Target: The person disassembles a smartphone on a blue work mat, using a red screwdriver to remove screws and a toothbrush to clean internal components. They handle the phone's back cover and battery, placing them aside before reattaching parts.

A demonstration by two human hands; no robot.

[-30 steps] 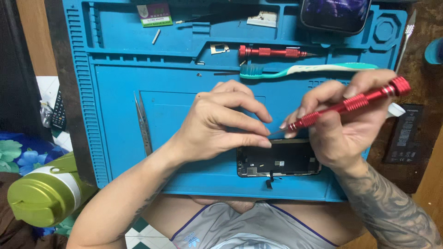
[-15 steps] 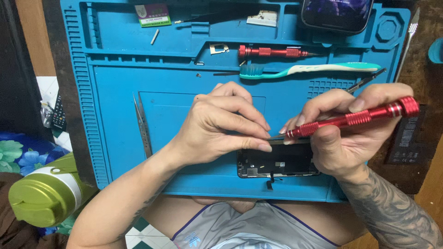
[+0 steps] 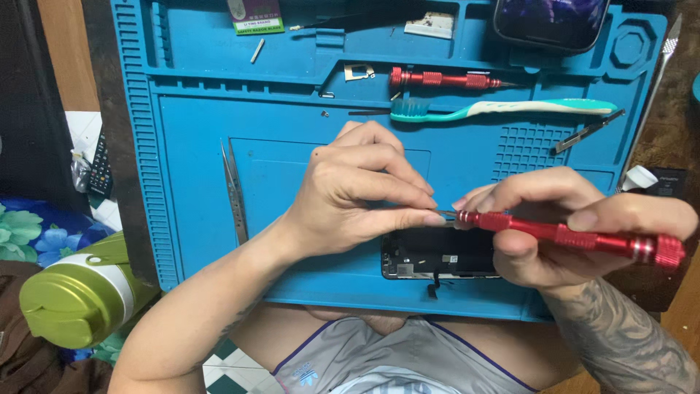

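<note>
From the head camera, the right hand (image 3: pixel 561 226) gripped a red screwdriver (image 3: pixel 569 235) in curled fingers, the shaft lying nearly level with its tip pointing left. The left hand (image 3: pixel 357 193) had its fingers drawn close together, thumb and forefinger pinched at the screwdriver's tip; whether anything small sat between them could not be told. Both hands hovered just above an opened phone (image 3: pixel 437 255), which lay dark and flat near the front edge of a blue work mat (image 3: pixel 197 146). Farther up the mat rested a second red screwdriver (image 3: pixel 445 78) and, just below it, a teal and white toothbrush (image 3: pixel 503 109). Metal tweezers (image 3: pixel 235 193) lay left of the left hand. A green bottle (image 3: pixel 73 299) lay off the mat at lower left.
</note>
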